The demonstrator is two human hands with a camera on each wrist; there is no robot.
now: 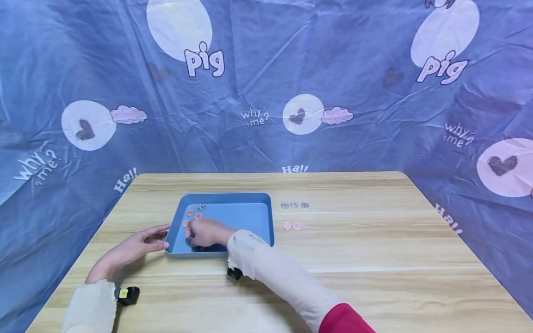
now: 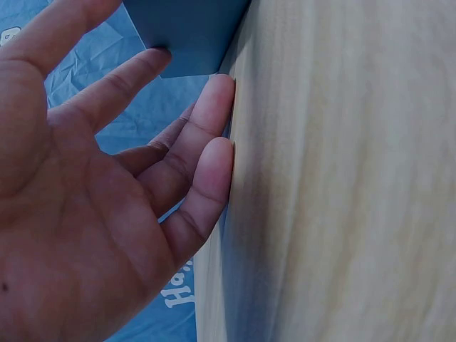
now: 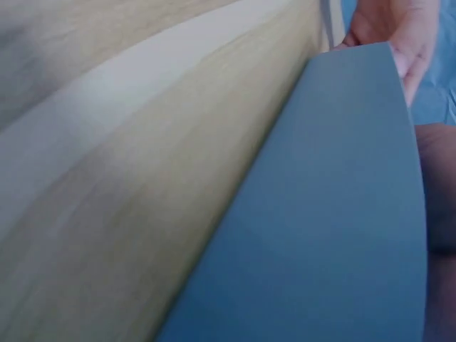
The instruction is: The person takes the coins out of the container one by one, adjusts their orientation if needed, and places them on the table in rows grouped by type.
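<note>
In the head view my right hand [image 1: 204,232] reaches down into the blue tray [image 1: 245,217], fingers bent toward its floor near the front left corner. A silver coin [image 1: 190,241] shows right at those fingertips; I cannot tell whether they pinch it. The tray's wall [image 3: 306,199] hides most of this hand in the right wrist view. My left hand [image 1: 143,243] is at the tray's left side, fingers loosely bent, with a fingertip touching the outer wall [image 2: 189,43]. Copper coins [image 1: 198,216] and another silver coin [image 1: 201,207] lie in the tray's left part.
Right of the tray, three silver coins [image 1: 294,205] form a row on the wooden table [image 1: 374,259]. Two copper coins [image 1: 292,226] lie side by side nearer me. A blue printed cloth [image 1: 250,152] hangs behind and around the table.
</note>
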